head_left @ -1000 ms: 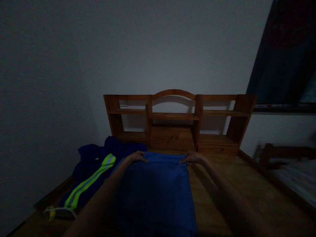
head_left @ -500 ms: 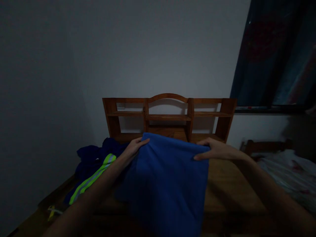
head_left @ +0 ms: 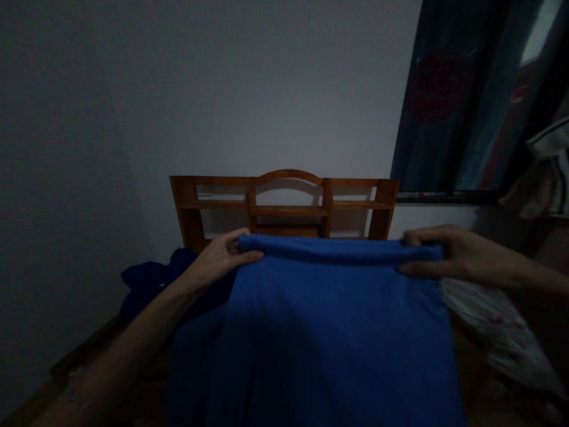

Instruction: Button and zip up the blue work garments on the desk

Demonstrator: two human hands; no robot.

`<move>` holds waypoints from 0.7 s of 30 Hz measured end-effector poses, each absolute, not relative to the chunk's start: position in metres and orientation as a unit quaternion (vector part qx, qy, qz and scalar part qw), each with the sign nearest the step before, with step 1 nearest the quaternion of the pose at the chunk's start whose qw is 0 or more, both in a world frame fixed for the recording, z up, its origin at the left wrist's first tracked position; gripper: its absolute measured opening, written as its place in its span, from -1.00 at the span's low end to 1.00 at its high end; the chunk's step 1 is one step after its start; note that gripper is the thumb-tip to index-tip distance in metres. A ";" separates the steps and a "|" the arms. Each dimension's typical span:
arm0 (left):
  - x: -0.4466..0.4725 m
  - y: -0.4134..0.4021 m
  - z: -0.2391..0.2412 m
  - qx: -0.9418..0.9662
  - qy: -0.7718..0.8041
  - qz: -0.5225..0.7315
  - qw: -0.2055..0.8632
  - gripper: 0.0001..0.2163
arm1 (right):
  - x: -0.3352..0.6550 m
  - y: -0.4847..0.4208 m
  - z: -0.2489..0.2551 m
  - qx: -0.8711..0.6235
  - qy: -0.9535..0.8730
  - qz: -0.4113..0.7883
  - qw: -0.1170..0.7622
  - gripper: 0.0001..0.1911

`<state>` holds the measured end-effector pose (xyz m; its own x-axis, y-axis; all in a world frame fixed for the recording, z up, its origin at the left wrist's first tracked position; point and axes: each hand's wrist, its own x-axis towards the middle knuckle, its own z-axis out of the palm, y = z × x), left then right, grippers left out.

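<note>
A blue cloth garment (head_left: 329,320) hangs between my hands, its upper edge stretched nearly level; its exact kind does not show. My left hand (head_left: 222,255) pinches the upper left corner, thumb on the near side. At the upper right corner, my right hand (head_left: 438,252) grips the same edge between thumb and fingers. The cloth falls below the frame and hides most of what lies behind it. Left of it is a dark blue heap of clothing (head_left: 149,281), partly covered by my left forearm.
Behind the cloth stands a wooden desk with a shelf unit (head_left: 287,210) against the wall (head_left: 267,89). A dark window (head_left: 444,107) is at the upper right. Pale bedding (head_left: 498,332) lies at the right, with hanging clothes (head_left: 551,172) above it.
My right hand has moved right, away from the left, so the blue cloth is spread wider and its top edge is straighter. The view has turned slightly right.
</note>
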<state>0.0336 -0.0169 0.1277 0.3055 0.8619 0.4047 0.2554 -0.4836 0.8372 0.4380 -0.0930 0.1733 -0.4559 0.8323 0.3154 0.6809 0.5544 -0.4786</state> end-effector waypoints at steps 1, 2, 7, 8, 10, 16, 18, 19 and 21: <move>0.040 0.000 0.129 0.725 0.379 0.464 0.339 -0.60 | 0.431 -0.073 0.180 -0.453 -0.838 0.129 0.274 -0.76; 0.045 0.018 0.132 0.713 0.383 0.480 0.339 -0.48 | 0.425 -0.054 0.186 -0.448 -0.839 0.112 0.289 -0.75; 0.050 0.066 0.171 0.678 0.348 0.588 0.272 -0.48 | 0.408 -0.020 0.220 -0.387 -0.815 0.030 0.430 -0.68; 0.048 0.063 0.178 0.680 0.323 0.609 0.248 -0.55 | 0.407 -0.026 0.225 -0.378 -0.807 0.013 0.453 -0.63; 0.044 0.048 0.181 0.685 0.298 0.637 0.191 -0.65 | 0.409 -0.041 0.225 -0.379 -0.796 -0.020 0.471 -0.54; 0.044 -0.017 0.068 0.757 0.316 0.520 0.238 -0.85 | 0.431 -0.083 0.107 -0.447 -0.810 -0.023 0.377 -0.80; 0.048 -0.036 0.010 0.788 0.357 0.419 0.276 -0.85 | 0.437 -0.095 0.045 -0.474 -0.811 0.047 0.340 -0.74; 0.049 -0.045 -0.016 0.790 0.410 0.369 0.269 -0.83 | 0.440 -0.101 0.016 -0.480 -0.816 0.105 0.306 -0.68; 0.051 -0.063 -0.054 0.791 0.474 0.282 0.265 -0.84 | 0.449 -0.108 -0.029 -0.485 -0.810 0.227 0.239 -0.64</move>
<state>0.0505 -0.0631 -0.0544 0.3916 0.8994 0.1943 0.6007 -0.4099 0.6864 0.4493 -0.1083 -0.0285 -0.4152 0.8943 0.1669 0.6778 0.4265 -0.5989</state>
